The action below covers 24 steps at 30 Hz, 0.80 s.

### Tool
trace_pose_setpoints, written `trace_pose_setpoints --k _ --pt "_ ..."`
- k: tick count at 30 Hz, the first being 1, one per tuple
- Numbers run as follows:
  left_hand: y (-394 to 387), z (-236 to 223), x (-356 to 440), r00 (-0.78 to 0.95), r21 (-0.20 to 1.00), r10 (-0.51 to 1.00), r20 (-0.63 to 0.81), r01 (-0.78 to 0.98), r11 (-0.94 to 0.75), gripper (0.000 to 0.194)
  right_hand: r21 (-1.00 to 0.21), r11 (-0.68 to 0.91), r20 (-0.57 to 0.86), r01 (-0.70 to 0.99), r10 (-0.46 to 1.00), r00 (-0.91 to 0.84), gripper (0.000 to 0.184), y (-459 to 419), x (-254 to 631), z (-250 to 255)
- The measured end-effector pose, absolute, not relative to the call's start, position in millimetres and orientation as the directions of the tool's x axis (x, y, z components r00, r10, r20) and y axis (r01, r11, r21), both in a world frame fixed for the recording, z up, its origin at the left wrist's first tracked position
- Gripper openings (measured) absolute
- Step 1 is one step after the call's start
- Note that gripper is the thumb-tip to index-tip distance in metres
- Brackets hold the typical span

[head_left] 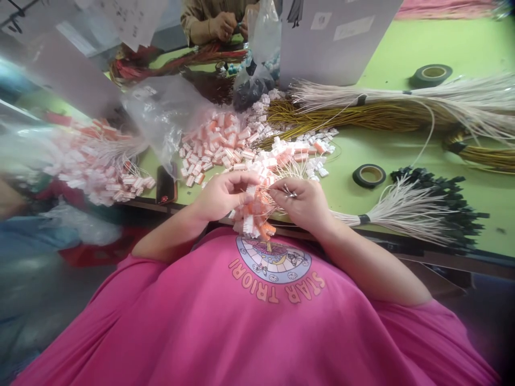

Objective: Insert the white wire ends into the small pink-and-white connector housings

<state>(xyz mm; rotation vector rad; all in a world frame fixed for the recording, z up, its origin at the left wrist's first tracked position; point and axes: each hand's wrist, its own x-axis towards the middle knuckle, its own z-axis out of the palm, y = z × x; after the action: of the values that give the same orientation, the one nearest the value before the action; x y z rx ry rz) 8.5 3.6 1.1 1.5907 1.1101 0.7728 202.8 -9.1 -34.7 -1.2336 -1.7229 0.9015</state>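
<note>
At the table's front edge, my left hand (227, 195) is closed, with thumb and fingers pinching a white connector housing. Beside it my right hand (300, 201) is closed around thin white wires, whose metal-tipped ends stick out between the fingers. A cluster of white and orange connectors (251, 220) hangs below and between my hands, over the edge. More thin white wires (292, 170) fan out just behind my right hand. Loose white and orange connectors (219, 136) lie heaped beyond my left hand.
Black tape rolls (369, 176) and a white wire bundle with black connectors (418, 209) lie to the right. Long white wires (402, 96) and yellow-brown wires (341, 115) stretch behind. A plastic bag (161, 112) and more connectors (92, 166) are left. A co-worker's hands (225, 26) show opposite.
</note>
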Motion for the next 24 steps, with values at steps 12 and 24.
trace_pose_setpoints --k 12,24 --pt "2.2 -3.3 10.1 0.365 0.833 0.921 0.137 0.461 -0.307 0.02 -0.883 0.282 0.201 0.376 0.949 -0.242 0.018 -10.7 201.7 -31.3" --pt "3.2 2.9 7.0 0.526 0.595 0.81 0.261 0.573 -0.564 0.017 -0.852 0.367 0.263 0.373 0.916 -0.302 0.015 -4.9 207.8 -38.6"
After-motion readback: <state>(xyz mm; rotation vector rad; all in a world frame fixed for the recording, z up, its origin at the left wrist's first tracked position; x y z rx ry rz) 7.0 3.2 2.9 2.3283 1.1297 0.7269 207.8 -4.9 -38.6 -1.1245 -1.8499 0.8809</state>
